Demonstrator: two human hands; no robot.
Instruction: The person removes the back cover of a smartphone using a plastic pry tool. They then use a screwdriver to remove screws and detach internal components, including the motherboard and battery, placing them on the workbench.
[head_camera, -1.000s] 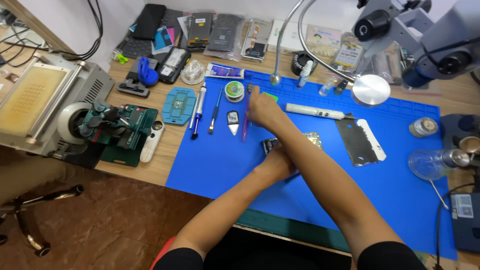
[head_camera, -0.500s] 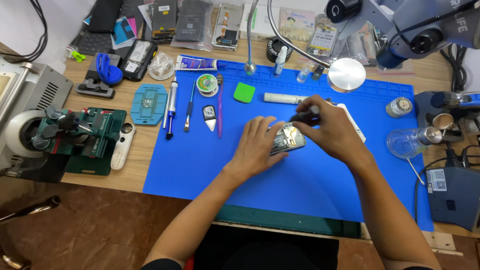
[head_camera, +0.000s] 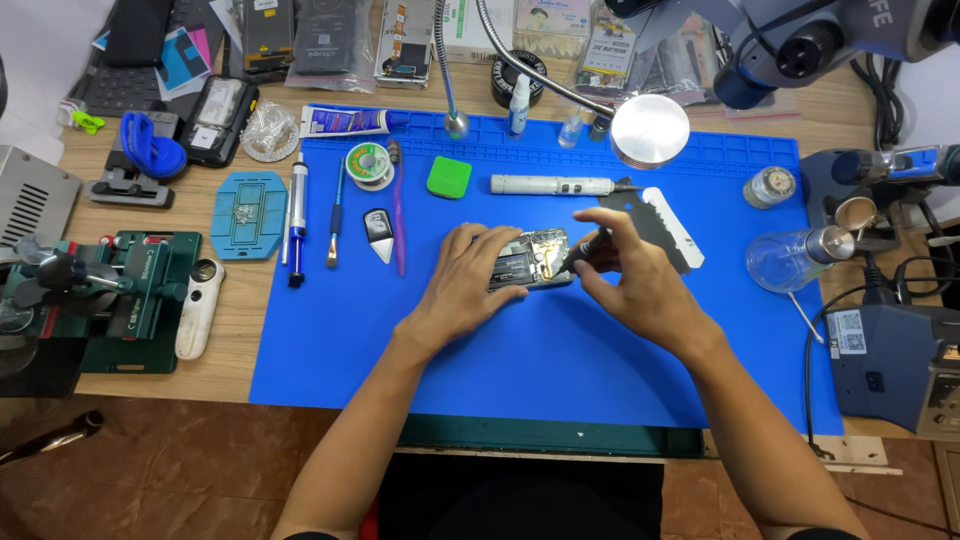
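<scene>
Phone lies opened on my blue mat; left hand presses it flat, right hand pinches a dark tool

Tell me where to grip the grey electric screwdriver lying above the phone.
Probably mid-barrel on the grey electric screwdriver, coming from above. It lies flat and crosswise on the blue mat, tip toward the right, with free mat on both long sides for fingers.
</scene>
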